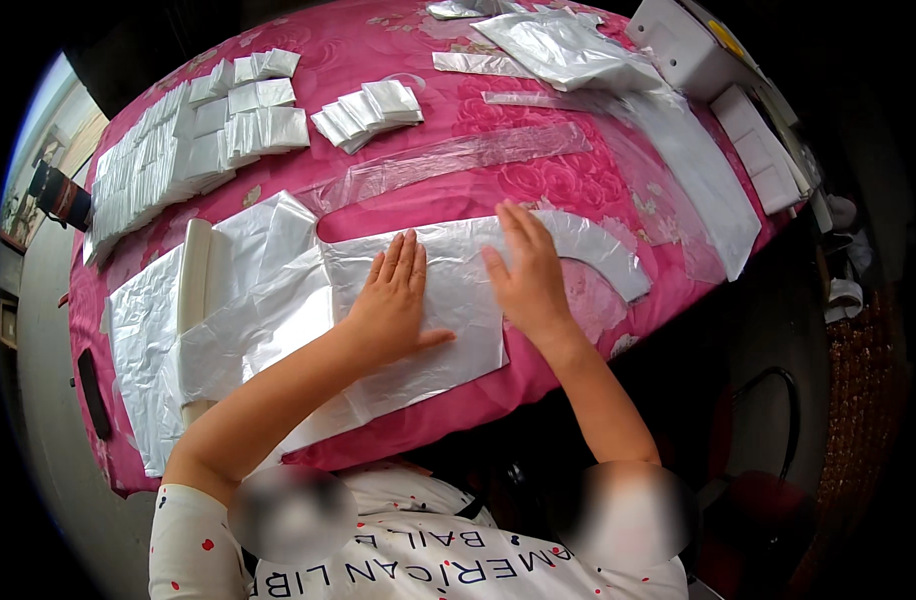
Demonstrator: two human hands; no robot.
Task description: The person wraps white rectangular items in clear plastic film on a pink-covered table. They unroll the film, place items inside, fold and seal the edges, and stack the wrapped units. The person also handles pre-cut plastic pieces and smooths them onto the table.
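- A white sheet [473, 345] is lying on the pink cloth [428, 415], looking thin, glossy and creased, its right end running out into a curved strip [600, 248].
- The left hand [388, 300] is resting palm down on the sheet, its fingers lying close together, its thumb sticking out to the right.
- The right hand [528, 280] is holding its fingers together, thumb apart, at the strip's root; from here I can't tell whether it is touching.
- To the left, a more wrinkled sheet [253, 275] is spreading out, partly covering a pale roll [195, 270].
- The white sheet's near edge is stopping short of the cloth's rim, and a pink band is showing between them.
- More bare cloth is showing beyond the strip, toward the plastic pile [578, 55].
- A clear strip [448, 165] is lying farther back, near a small stack [370, 112]; folded packets [168, 150] are filling the far left.
- A white box [678, 45] is standing at the far right, and a chair [768, 490] is sitting in shadow.
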